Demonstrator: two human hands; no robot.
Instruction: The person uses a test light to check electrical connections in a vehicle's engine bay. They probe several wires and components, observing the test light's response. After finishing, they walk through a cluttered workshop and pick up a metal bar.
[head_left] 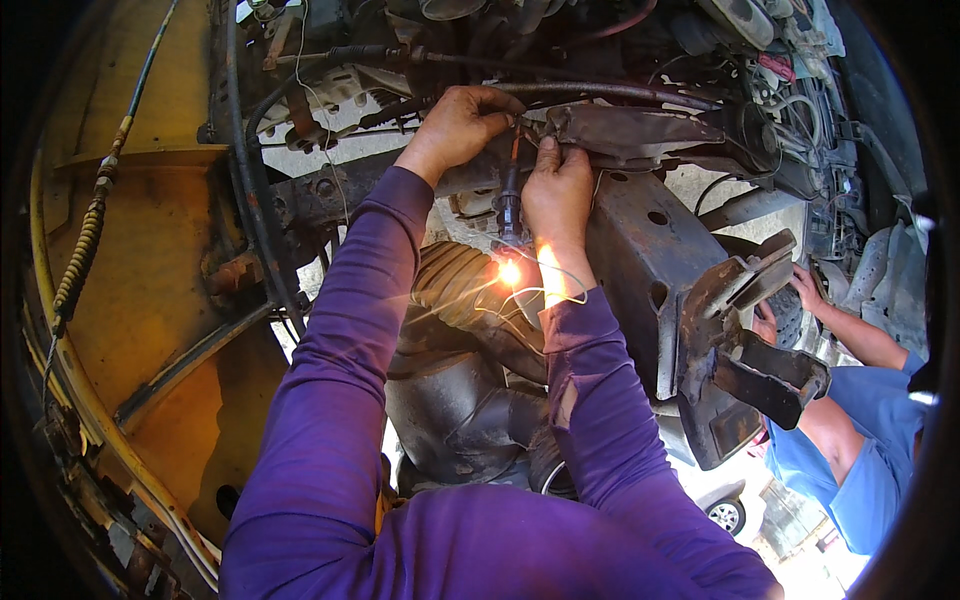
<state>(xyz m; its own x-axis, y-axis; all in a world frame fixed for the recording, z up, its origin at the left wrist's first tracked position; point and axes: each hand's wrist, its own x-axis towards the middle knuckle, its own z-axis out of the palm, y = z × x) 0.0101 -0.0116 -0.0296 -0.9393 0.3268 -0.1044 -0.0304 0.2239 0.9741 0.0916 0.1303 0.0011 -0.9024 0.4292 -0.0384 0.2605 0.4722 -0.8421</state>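
My left hand point(458, 132) reaches up among the machinery, its thumb and fingers pinched together at the top of a thin orange wire point(516, 142). Close beside it, my right hand point(560, 190) is closed at the end of a dark sleeve-like cover point(635, 132); what its fingers hold is hidden. From the orange wire hangs a slim dark cylindrical piece point(510, 200), between my two hands. Under that, next to my right wrist, a small bulb point(509, 272) glows brightly. A thin pale wire point(520, 292) loops from there around the wrist.
A ribbed duct point(455, 280) lies below my hands. To the right stands a steel frame beam point(640, 260) with a jutting bracket point(740, 360). A yellow panel point(150, 300) fills the left. At far right, another person in a blue shirt point(860, 430) reaches in.
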